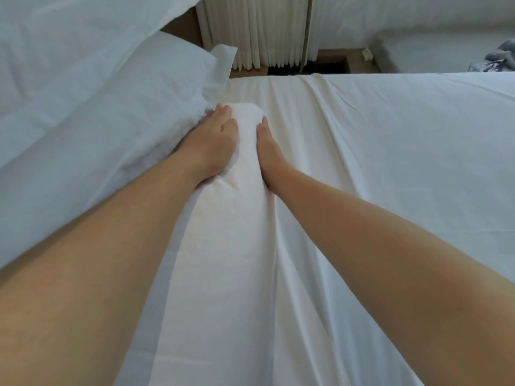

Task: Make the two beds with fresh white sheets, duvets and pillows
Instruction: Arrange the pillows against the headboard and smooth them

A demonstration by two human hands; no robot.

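Ridge of white fabric sheet (245,174), lengthwise away from me, between my left hand (220,135) and right hand (267,146), both flat, gripping nothing.

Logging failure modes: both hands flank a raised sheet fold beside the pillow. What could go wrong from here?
1. The fold between left hand and right hand may get pressed into a crease.
2. The left hand, at the edge of the pillow, may push it askew.

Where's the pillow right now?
In the head view the pillow lies on the left side of the bed, right beside the left hand, with the white curtain beyond it.
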